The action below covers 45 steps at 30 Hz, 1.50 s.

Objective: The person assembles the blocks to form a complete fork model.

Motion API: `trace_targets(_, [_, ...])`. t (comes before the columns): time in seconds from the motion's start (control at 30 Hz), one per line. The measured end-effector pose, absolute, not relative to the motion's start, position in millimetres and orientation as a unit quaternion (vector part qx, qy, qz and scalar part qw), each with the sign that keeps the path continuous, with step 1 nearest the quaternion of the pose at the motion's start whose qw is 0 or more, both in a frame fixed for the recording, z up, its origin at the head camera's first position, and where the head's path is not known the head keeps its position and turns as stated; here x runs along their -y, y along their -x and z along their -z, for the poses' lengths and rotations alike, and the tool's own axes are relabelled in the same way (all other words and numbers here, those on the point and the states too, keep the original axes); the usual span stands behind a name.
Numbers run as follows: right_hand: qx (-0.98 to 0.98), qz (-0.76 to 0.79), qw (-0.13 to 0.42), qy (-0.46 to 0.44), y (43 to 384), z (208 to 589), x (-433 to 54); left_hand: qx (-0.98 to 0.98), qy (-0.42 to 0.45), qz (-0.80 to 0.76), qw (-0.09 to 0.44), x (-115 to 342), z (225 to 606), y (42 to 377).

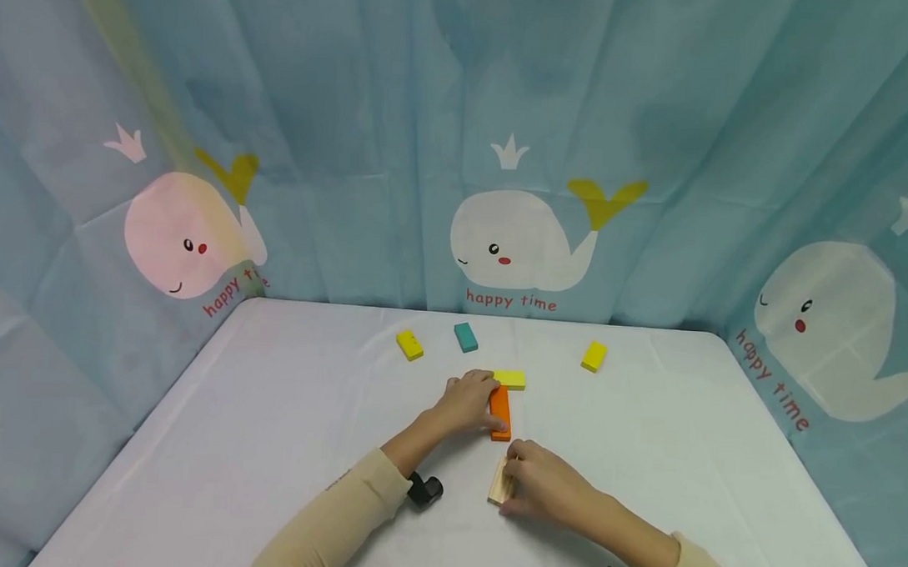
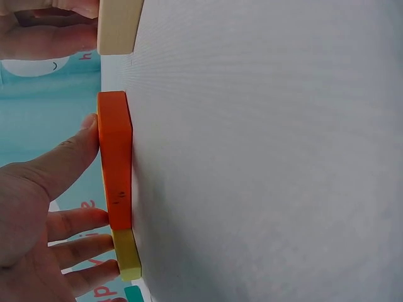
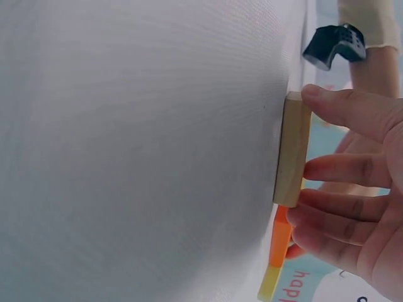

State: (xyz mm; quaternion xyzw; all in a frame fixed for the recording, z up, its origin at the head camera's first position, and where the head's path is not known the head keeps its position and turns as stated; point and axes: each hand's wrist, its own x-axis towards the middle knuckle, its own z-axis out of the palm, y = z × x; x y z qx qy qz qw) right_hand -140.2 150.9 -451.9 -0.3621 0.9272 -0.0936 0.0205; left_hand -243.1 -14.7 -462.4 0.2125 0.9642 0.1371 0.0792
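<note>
A blue curtain [image 1: 355,105] hangs beyond the orange block [image 1: 500,410], which lies on a white tabletop [image 1: 643,457]. On the orange block's near side, the right hand [image 1: 544,485] has its grip round the wooden block [image 1: 497,489], thumb at the near end. At the orange block's left, the left hand [image 1: 468,402] has its grip on that block, thumb toward the near end, fingers by the far end. The step in hand looks like placing the wooden block while steadying the orange one; the next move probably calls for a gentle alignment across the small gap between them. A yellow block [image 1: 509,380] lies crosswise at the orange block's far end. Farther beyond, a teal block [image 1: 465,337] lies to its left.
</note>
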Motion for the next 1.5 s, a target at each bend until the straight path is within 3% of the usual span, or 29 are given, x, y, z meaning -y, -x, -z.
trace_targets(0.57, [-0.918, 0.112, -0.007, 0.381, 139, 458, -154, -0.963, -0.216, -0.14, 0.075, 16, 462, 240])
trace_targets(1.5, [-0.905, 0.124, 0.013, 0.406, 160, 457, -160, -0.962, -0.221, -0.141, 0.074, 16, 462, 241])
